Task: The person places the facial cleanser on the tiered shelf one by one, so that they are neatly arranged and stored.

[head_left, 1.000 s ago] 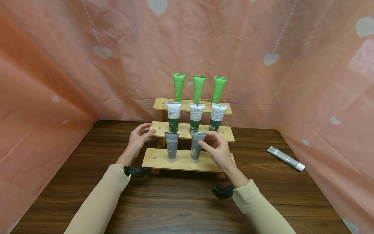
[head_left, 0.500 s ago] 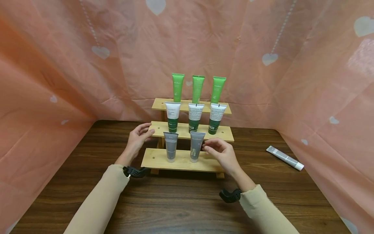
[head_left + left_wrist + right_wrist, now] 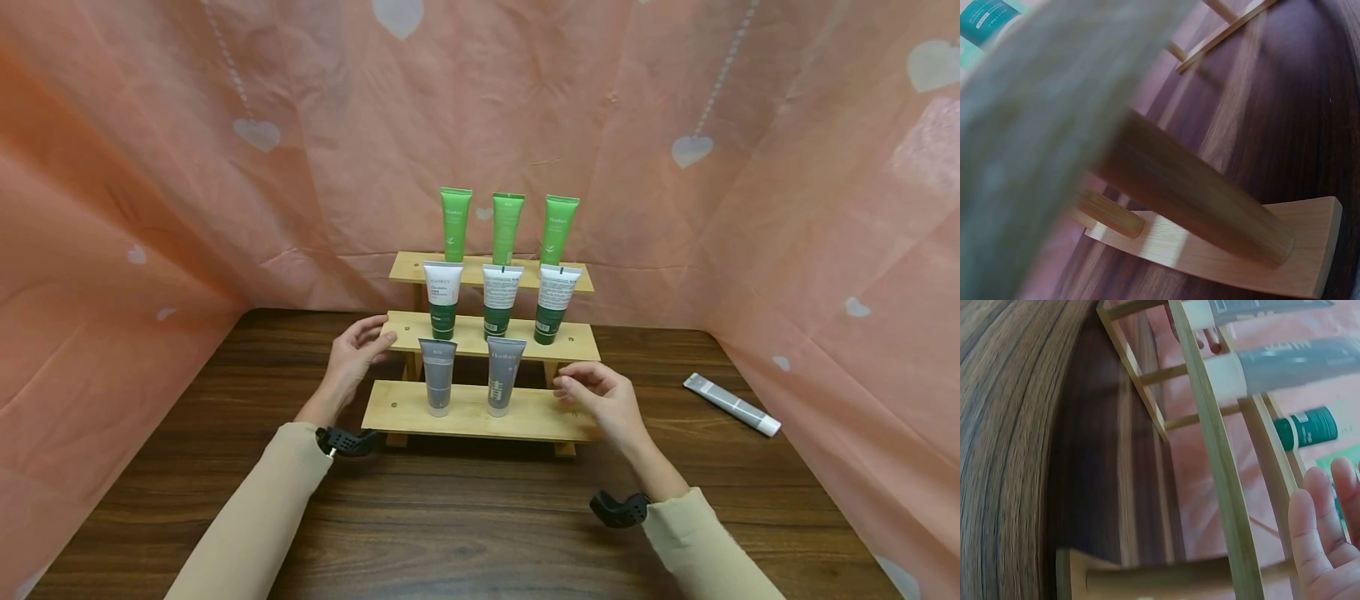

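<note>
A three-tier wooden display rack [image 3: 390, 408] stands in the middle of the head view. My left hand [image 3: 351, 358] grips the left end of its middle shelf, thumb in front. Two grey squeeze tubes, a left one [image 3: 438, 375] and a right one [image 3: 504, 375], stand cap-down on the bottom shelf. My right hand [image 3: 606, 404] holds nothing; its loosely bent fingers are at the right end of that shelf, apart from the right tube. In the right wrist view, some fingers [image 3: 1310, 531] show beside the shelves. The left wrist view shows rack legs [image 3: 1210, 200] but no hand.
White-and-green tubes [image 3: 500, 296] line the middle shelf and green tubes [image 3: 507, 229] the top one. Another grey tube [image 3: 731, 404] lies on the dark wooden table [image 3: 450, 517] at the right. A pink curtain [image 3: 570, 100] encloses the back and sides.
My right hand has let go of the right grey tube and moved right, away from it. That tube stays standing on the bottom shelf. The left hand keeps its place on the rack.
</note>
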`<action>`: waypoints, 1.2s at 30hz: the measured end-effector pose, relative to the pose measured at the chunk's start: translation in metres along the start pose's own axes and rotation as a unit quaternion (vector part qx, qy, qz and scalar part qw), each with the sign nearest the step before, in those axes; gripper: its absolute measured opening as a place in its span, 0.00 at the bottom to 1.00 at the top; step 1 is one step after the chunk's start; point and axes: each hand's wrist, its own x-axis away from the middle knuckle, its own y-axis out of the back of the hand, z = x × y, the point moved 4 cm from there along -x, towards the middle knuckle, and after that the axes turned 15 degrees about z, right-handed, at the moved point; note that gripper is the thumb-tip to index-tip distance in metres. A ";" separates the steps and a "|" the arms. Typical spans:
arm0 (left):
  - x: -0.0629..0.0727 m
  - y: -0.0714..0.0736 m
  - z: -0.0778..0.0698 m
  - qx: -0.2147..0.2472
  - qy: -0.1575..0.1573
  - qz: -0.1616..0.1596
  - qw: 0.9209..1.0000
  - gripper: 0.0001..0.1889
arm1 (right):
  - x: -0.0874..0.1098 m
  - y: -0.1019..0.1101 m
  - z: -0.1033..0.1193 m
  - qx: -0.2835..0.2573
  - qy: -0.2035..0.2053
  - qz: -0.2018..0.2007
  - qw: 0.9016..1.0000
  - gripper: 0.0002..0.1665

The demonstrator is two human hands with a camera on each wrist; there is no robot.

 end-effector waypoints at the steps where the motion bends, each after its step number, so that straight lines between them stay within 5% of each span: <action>1: 0.000 0.000 0.000 0.001 -0.001 0.000 1.000 0.28 | 0.002 0.003 0.000 0.000 0.004 -0.001 1.000 0.17; 10: -0.001 0.000 0.001 0.007 -0.007 -0.003 1.000 0.27 | 0.018 0.055 -0.045 -0.041 0.063 0.007 0.997 0.16; 16: -0.001 0.000 0.000 0.008 -0.008 -0.003 1.000 0.27 | 0.032 0.097 -0.085 -0.036 0.049 -0.012 0.998 0.16; 19: -0.001 0.000 0.000 0.008 -0.008 -0.003 1.000 0.27 | 0.040 0.103 -0.079 -0.027 0.037 -0.023 0.999 0.16; 26: -0.002 -0.001 0.002 0.005 -0.005 -0.002 1.000 0.27 | 0.058 0.096 -0.023 -0.026 -0.009 -0.044 0.999 0.10; 36: -0.002 -0.001 0.001 0.004 -0.007 -0.006 1.000 0.26 | 0.072 0.136 -0.029 -0.053 -0.036 -0.061 0.996 0.12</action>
